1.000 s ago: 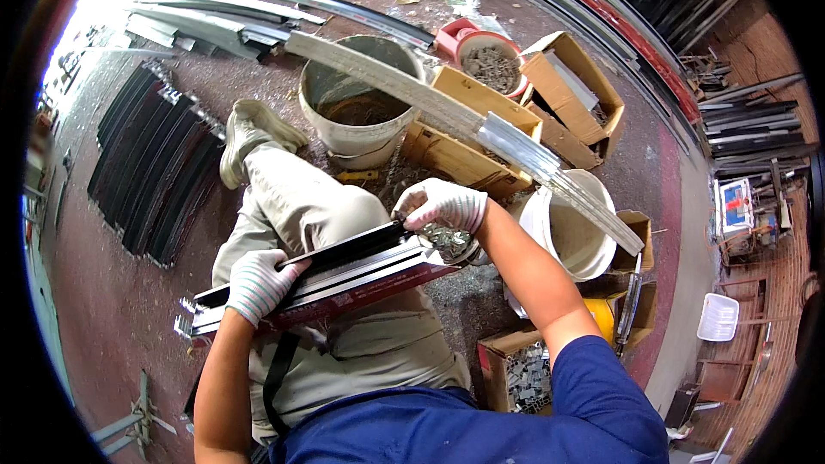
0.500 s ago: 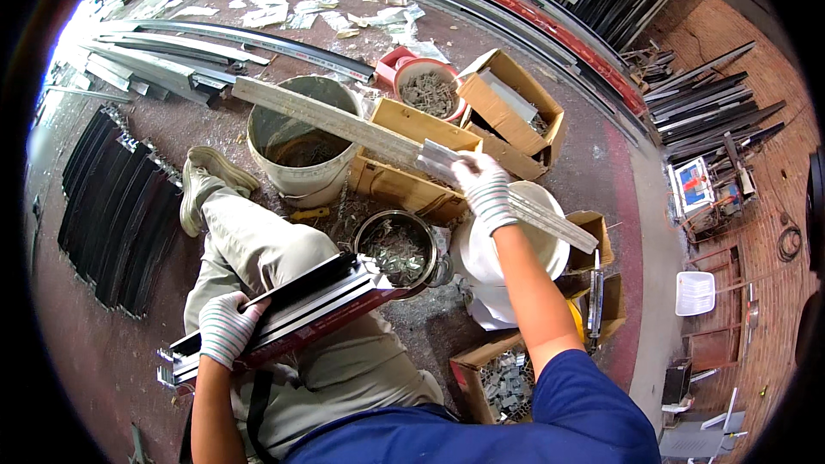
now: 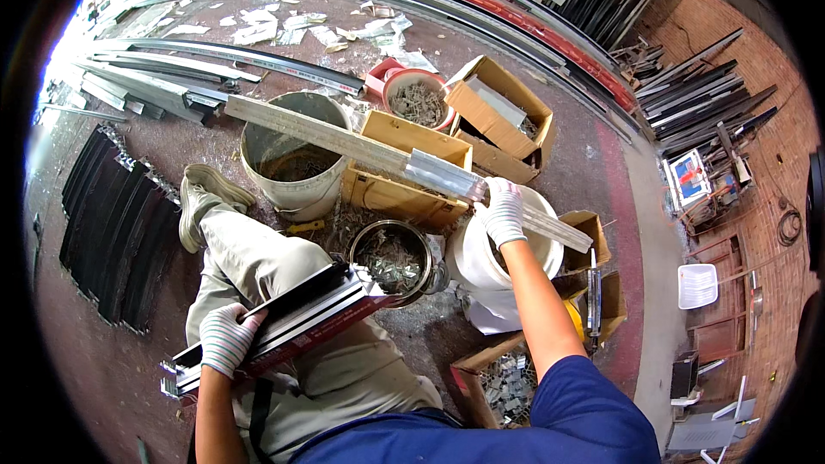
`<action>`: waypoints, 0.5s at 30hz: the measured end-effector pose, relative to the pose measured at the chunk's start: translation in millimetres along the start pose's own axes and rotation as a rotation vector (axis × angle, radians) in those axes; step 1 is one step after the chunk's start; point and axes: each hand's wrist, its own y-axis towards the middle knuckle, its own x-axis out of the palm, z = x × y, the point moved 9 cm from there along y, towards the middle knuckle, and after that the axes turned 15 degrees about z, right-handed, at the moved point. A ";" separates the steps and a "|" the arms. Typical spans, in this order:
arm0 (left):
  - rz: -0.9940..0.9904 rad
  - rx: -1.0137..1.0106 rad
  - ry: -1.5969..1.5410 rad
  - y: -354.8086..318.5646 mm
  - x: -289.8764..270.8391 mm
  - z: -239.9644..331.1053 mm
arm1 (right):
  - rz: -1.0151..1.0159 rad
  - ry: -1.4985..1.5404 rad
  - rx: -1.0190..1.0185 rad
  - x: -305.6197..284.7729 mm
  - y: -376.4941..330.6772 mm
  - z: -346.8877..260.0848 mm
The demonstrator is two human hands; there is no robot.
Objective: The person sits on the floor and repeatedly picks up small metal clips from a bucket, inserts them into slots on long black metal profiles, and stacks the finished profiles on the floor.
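Profile (image 3: 309,309), black and silver with a dark red side, lies aslant over the lap, right end higher in view.

Far left: black stack (image 3: 116,232) on the floor, well apart from it.

Left hand (image 3: 226,339), striped glove: closed round the profile near its left end, thumb over the top edge.

Next, grey bucket (image 3: 296,199), then steel pot (image 3: 391,223) of shavings just beyond the profile's right end. Wood box (image 3: 400,201) behind the pot.

Board (image 3: 318,135) slopes across bucket and box; silver strips (image 3: 438,174) lie on it. Below, carton (image 3: 471,388) of small metal bits. White bucket (image 3: 477,268) under the board's right part.

Right hand (image 3: 503,210), gloved: fingers part-curled at the strips' right end. Cannot tell whether it grips anything.

Change: a second ago the right hand was at the profile's right end; now it is out at the board. The left alone steadies the profile, whose right end is free of any hand; handling there seems paused.
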 end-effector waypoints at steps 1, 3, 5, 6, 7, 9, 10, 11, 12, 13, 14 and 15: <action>-0.002 0.001 0.016 0.2 -1.2 -0.1 | 0.006 0.003 0.005 -0.1 -0.4 -0.2; -0.006 0.003 0.039 0.1 -2.3 1.8 | 0.012 0.022 -0.003 -3.5 0.3 -2.4; -0.012 0.013 0.058 -0.3 -4.8 6.9 | 0.027 0.029 -0.012 -8.3 -0.5 -1.6; -0.013 0.013 0.053 -0.1 -5.0 8.6 | 0.054 0.032 -0.026 -11.7 -1.6 -1.0; -0.014 0.014 0.047 0.2 -4.9 10.4 | 0.080 0.036 -0.040 -15.6 -2.6 -0.3; -0.014 0.020 0.042 0.5 -3.6 10.5 | 0.115 0.034 -0.054 -21.2 -4.6 0.5; -0.011 0.026 0.042 0.8 -1.8 8.9 | 0.125 0.029 -0.052 -23.6 -5.7 1.9; -0.005 0.032 0.045 1.2 -2.0 7.9 | 0.136 0.028 -0.051 -27.3 -4.4 -0.9; -0.008 0.026 0.045 0.8 -2.0 7.4 | 0.152 0.055 -0.040 -32.1 -3.4 -3.2; -0.011 0.020 0.046 0.3 -2.1 7.3 | 0.168 0.084 -0.031 -37.5 -2.5 -5.4; -0.014 0.012 0.044 -0.6 -2.6 6.1 | 0.184 0.112 -0.024 -46.2 -0.1 -10.3; -0.005 0.009 0.058 -2.5 -3.4 1.8 | 0.230 0.137 -0.028 -55.8 1.6 -19.7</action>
